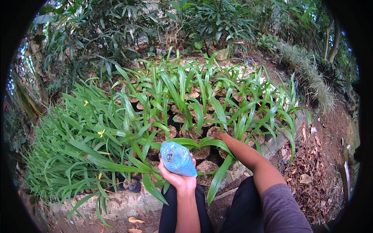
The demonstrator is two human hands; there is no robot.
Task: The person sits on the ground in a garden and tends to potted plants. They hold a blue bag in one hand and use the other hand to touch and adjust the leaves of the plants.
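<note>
My left hand (181, 183) is cupped palm up under a clear plastic bag of blue granules (179, 161), its fingers curled around the sides. The bag sits above my knees, in front of the nearest potted plants. To the right, my right hand (218, 135) reaches down among strap-like green leaves (186, 142). Its fingers are hidden by the foliage, so I cannot see whether they hold anything. Close to it are black plant bags filled with brown soil (212, 131).
Dense grassy plants with yellow flowers (101, 133) crowd the left. A low concrete edging (128, 205) borders the bed. Dry brown leaves (309, 171) litter the ground at right. Shrubs (221, 23) and a pale grassy clump (309, 72) stand behind.
</note>
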